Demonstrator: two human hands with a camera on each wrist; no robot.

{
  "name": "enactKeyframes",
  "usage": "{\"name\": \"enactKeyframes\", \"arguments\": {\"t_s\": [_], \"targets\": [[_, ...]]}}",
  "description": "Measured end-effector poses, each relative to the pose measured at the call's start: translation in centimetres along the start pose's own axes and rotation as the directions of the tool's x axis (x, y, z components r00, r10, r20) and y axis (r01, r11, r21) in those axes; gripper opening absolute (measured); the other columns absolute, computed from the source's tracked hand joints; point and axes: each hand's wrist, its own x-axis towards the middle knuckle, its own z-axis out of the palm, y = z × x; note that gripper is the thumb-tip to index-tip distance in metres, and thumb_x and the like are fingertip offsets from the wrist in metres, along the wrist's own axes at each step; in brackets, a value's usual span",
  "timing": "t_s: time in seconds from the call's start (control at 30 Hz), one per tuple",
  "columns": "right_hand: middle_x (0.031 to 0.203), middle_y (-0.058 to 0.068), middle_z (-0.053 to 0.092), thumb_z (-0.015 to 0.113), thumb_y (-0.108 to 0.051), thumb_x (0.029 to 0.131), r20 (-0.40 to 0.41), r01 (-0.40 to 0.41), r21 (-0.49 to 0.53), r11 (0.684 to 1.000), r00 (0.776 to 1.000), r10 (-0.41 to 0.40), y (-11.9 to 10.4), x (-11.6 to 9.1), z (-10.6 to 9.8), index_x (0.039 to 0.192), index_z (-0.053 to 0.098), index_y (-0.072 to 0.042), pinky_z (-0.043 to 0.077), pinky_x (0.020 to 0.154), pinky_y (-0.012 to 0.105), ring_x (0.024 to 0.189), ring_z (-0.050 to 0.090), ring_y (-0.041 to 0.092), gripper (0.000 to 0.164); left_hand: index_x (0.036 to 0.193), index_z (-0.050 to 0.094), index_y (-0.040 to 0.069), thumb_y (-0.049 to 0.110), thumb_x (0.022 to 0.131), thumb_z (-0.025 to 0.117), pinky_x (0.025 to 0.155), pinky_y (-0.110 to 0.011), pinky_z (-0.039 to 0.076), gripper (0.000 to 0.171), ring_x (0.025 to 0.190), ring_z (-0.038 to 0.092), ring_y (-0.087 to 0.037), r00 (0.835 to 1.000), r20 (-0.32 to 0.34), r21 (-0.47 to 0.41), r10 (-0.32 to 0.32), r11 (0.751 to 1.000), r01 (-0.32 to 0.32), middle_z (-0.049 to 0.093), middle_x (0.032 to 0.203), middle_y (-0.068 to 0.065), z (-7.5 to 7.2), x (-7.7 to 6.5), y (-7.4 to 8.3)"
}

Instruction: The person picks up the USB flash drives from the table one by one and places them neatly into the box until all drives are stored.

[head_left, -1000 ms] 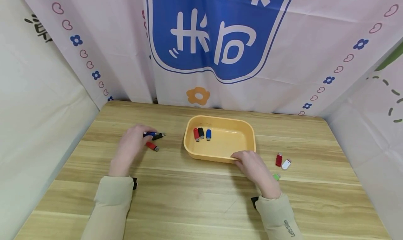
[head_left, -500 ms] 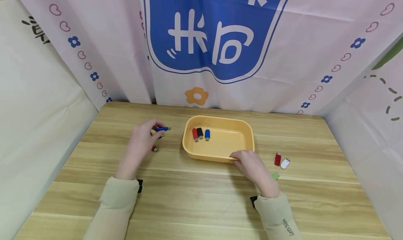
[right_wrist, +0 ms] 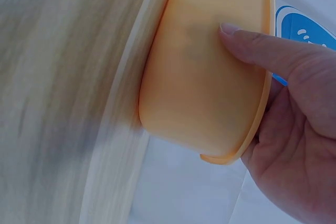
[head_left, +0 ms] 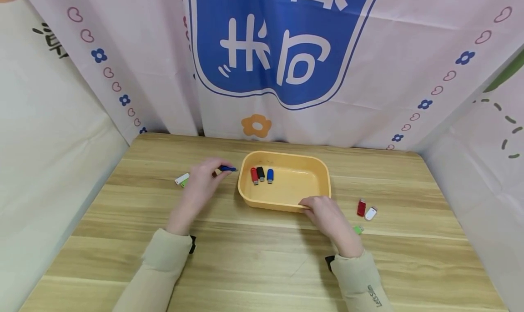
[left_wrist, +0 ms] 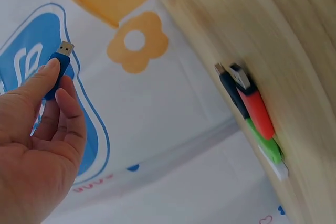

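Note:
My left hand (head_left: 200, 182) pinches a blue USB flash drive (head_left: 227, 168) between thumb and fingers, just left of the yellow plastic bin (head_left: 304, 182). In the left wrist view the blue drive's metal plug points up and away from the hand. My right hand (head_left: 329, 218) grips the bin's near rim toward its right end, the thumb lying on the outer wall in the right wrist view. Inside the bin, at its left, lie a red flash drive (head_left: 254, 176), a black flash drive (head_left: 260, 173) and another blue flash drive (head_left: 270, 176).
Left of the bin lie a white drive (head_left: 182, 178), a green drive (left_wrist: 265, 142), a red-and-black drive (left_wrist: 257, 111) and a black drive (left_wrist: 233, 93). Right of it are a dark red drive (head_left: 361, 207), a white drive (head_left: 370, 213) and a green drive (head_left: 359, 229). Printed curtains surround the table.
My left hand has picked up the blue flash drive from the left group and carried it right, up to the bin's left side. The right hand has stayed at the rim.

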Motion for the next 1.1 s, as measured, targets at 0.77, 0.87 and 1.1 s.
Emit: {"name": "enactKeyframes", "arguments": {"t_s": [0.77,0.87,1.1], "targets": [[0.092,-0.001,0.077,0.073,-0.008,0.089,0.003,0.001,-0.003,1.000,1.000,-0.001,0.1,0.0,0.0,0.091,0.077,-0.014,0.058,0.077,0.037,0.082,0.069,0.010,0.008,0.106,0.072,0.012,0.012,0.091,0.071,0.089,-0.036,0.059,0.015,0.105,0.070,-0.022,0.978,0.203,0.004,0.038,0.999,-0.039,0.074,0.111,-0.006,2.5,2.8,3.0],[0.091,-0.002,0.077,0.073,-0.008,0.089,0.001,0.005,-0.004,1.000,1.000,-0.005,0.1,0.1,0.0,0.090,0.077,-0.014,0.058,0.077,0.036,0.080,0.068,0.009,0.008,0.108,0.071,0.011,0.011,0.092,0.070,0.090,-0.037,0.059,0.017,0.104,0.070,-0.022,0.967,0.254,0.011,0.036,0.999,-0.040,0.074,0.111,-0.006,2.9,3.3,3.4],[0.091,-0.002,0.077,0.073,-0.008,0.089,0.000,0.015,-0.005,1.000,1.000,-0.015,0.2,0.0,0.0,0.090,0.077,-0.014,0.057,0.076,0.036,0.080,0.068,0.009,0.008,0.107,0.072,0.010,0.011,0.091,0.071,0.088,-0.034,0.059,0.016,0.099,0.071,-0.019,0.946,0.315,-0.004,0.079,0.997,-0.082,0.075,0.108,-0.004,3.9,4.3,4.0]]}}
